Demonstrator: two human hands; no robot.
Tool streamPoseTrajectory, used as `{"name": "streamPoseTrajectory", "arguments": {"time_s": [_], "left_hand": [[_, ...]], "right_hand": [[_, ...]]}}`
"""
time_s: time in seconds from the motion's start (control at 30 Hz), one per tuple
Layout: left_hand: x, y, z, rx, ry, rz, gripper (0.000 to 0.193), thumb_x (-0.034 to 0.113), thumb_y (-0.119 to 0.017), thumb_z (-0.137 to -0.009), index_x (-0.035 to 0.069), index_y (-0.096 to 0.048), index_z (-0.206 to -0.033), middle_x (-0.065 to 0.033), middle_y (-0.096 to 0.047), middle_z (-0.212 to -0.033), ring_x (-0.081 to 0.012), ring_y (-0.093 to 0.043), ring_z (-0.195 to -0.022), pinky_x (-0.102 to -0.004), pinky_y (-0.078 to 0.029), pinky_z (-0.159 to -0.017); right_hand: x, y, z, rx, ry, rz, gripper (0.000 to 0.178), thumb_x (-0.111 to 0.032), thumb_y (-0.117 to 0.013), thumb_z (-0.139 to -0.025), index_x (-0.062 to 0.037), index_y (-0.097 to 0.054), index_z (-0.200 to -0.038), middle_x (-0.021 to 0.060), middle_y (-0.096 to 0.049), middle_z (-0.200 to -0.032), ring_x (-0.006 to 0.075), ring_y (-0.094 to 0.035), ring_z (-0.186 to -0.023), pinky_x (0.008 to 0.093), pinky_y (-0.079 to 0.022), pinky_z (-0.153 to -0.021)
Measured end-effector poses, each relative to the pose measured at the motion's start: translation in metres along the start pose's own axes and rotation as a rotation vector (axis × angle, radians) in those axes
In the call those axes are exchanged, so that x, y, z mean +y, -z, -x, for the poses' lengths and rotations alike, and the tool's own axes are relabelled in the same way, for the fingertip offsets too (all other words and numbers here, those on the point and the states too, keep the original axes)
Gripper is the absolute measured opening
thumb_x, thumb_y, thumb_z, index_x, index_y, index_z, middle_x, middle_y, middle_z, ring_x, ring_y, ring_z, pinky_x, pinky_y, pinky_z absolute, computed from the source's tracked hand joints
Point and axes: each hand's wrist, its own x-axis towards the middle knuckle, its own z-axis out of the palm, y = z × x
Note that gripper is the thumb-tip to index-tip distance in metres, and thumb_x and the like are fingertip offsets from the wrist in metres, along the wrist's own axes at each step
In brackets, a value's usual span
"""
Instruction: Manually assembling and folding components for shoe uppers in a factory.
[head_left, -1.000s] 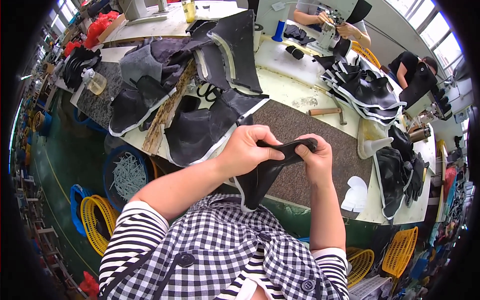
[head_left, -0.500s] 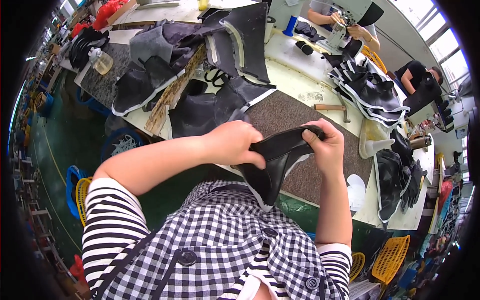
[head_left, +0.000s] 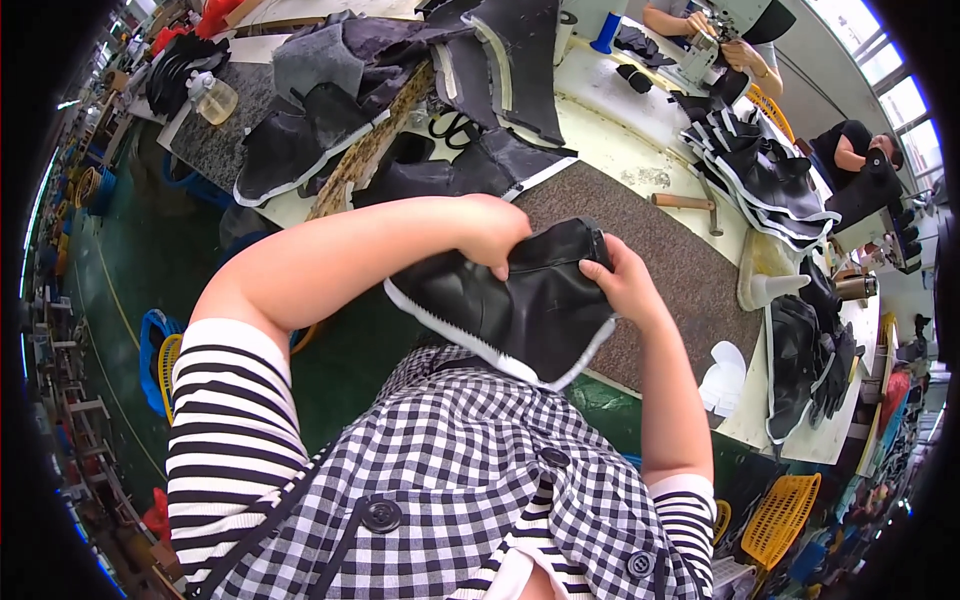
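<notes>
A black leather shoe upper (head_left: 548, 308) with a white serrated lower edge hangs spread in front of my chest. My left hand (head_left: 492, 236) grips it at its upper left, thumb on the outer face and the other fingers hidden behind. At the upper right corner, my right hand (head_left: 622, 279) pinches the upper between thumb and fingers. Beyond my left hand, similar black uppers (head_left: 470, 172) lie on the worktable, touching a brown textured mat (head_left: 640, 230). A hammer (head_left: 688, 202) with a wooden handle rests past the mat.
Stacked black uppers (head_left: 765, 185) and a white cone-topped container (head_left: 770, 288) stand on the right. Scissors (head_left: 455, 129) lie among the pieces, and a clear bottle (head_left: 212, 98) is at the far left. A co-worker's hands (head_left: 735, 50) are at a sewing machine. Yellow baskets (head_left: 782, 515) sit lower right.
The shoe upper has turned and opened out, from a folded, narrow shape to its broad outer face with the white edge toward me. Both hands still hold it.
</notes>
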Motion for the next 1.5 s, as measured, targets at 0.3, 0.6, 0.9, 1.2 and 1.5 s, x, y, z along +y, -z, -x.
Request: {"name": "streamPoseTrajectory", "arguments": {"time_s": [0.3,0.6,0.9,1.2,1.5], "left_hand": [[-0.007,-0.115,-0.068,0.967,-0.063,-0.531,0.070,0.030,-0.058,-0.082,0.006,-0.036,-0.144,-0.0094,-0.028,-0.153,-0.0233,-0.023,-0.144,-0.0497,-0.014,-0.116],[-0.024,-0.182,-0.065,0.505,-0.401,-0.072,0.069,0.033,-0.067,-0.083,0.019,-0.039,-0.144,-0.0084,-0.027,-0.155,-0.0292,-0.024,-0.143,-0.0505,-0.020,-0.114],[-0.029,-0.213,-0.046,0.672,-0.233,-0.059,0.080,0.045,-0.070,-0.077,0.016,-0.038,-0.144,-0.0070,-0.031,-0.153,-0.0252,-0.026,-0.143,-0.0519,-0.014,-0.115],[-0.084,-0.142,-0.074,0.213,-0.551,-0.273,0.102,0.050,-0.080,-0.064,0.027,-0.029,-0.149,-0.0036,-0.014,-0.159,-0.0252,-0.011,-0.147,-0.0515,-0.010,-0.117],[-0.068,-0.140,-0.065,0.249,-0.531,-0.223,0.095,0.051,-0.078,-0.066,0.024,-0.034,-0.147,-0.0059,-0.018,-0.158,-0.0251,-0.012,-0.147,-0.0516,-0.009,-0.117]], "right_hand": [[0.082,0.005,-0.017,0.288,0.018,1.017,0.049,-0.043,-0.061,-0.087,-0.0082,-0.053,-0.120,0.0144,-0.065,-0.105,0.0348,-0.064,-0.092,0.0443,-0.052,-0.078],[0.116,0.003,-0.014,0.449,0.288,1.157,0.041,-0.044,-0.057,-0.090,-0.0125,-0.055,-0.115,0.0064,-0.062,-0.085,0.0263,-0.065,-0.067,0.0376,-0.053,-0.056],[0.071,-0.054,0.025,0.174,0.493,1.003,0.063,-0.032,-0.064,-0.085,-0.0027,-0.041,-0.136,0.0157,-0.045,-0.136,0.0346,-0.038,-0.132,0.0465,-0.026,-0.113],[0.077,-0.067,0.052,-0.295,0.434,1.199,0.082,-0.052,-0.059,-0.083,-0.0047,-0.034,-0.145,0.0130,-0.027,-0.154,0.0266,-0.020,-0.145,0.0464,-0.013,-0.118],[0.101,-0.022,0.140,-0.413,0.375,0.773,0.038,-0.014,-0.064,-0.085,-0.0131,-0.060,-0.123,0.0059,-0.057,-0.129,0.0247,-0.047,-0.128,0.0449,-0.035,-0.107]]}}
